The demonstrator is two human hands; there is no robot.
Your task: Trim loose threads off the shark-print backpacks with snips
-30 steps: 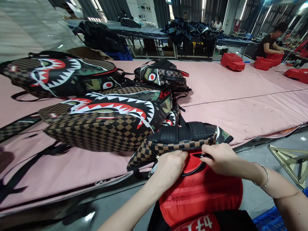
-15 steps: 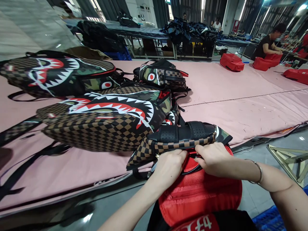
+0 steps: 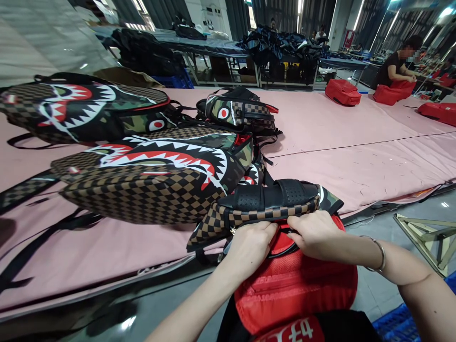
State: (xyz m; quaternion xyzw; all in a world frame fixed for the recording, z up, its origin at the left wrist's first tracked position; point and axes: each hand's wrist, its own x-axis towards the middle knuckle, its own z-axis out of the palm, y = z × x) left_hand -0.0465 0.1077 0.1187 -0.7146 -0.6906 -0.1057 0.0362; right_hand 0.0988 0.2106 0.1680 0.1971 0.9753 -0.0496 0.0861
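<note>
A brown-and-black checkered bag (image 3: 270, 211) with a black padded strap lies at the table's near edge. Its bright red lining (image 3: 302, 285) is folded open towards me and hangs down over my lap. My left hand (image 3: 251, 242) is closed at the left of the bag's opening, its fingertips hidden in the red fabric. Close beside it, my right hand (image 3: 317, 232) pinches the opening's edge with thumb and fingers. A black zipper edge (image 3: 283, 251) curves between and below the two hands.
Checkered shark-mouth backpacks (image 3: 153, 180) lie left of the bag, with a smaller bag (image 3: 238, 111) behind. The pink-covered table (image 3: 338, 152) stretches right, bearing red bags (image 3: 342, 92) at its far side. A co-worker (image 3: 395, 66) handles another red bag. A metal frame (image 3: 427, 242) stands at right.
The view has shifted very slightly. Both hands stay at the bag's opening, with hardly any visible movement.
</note>
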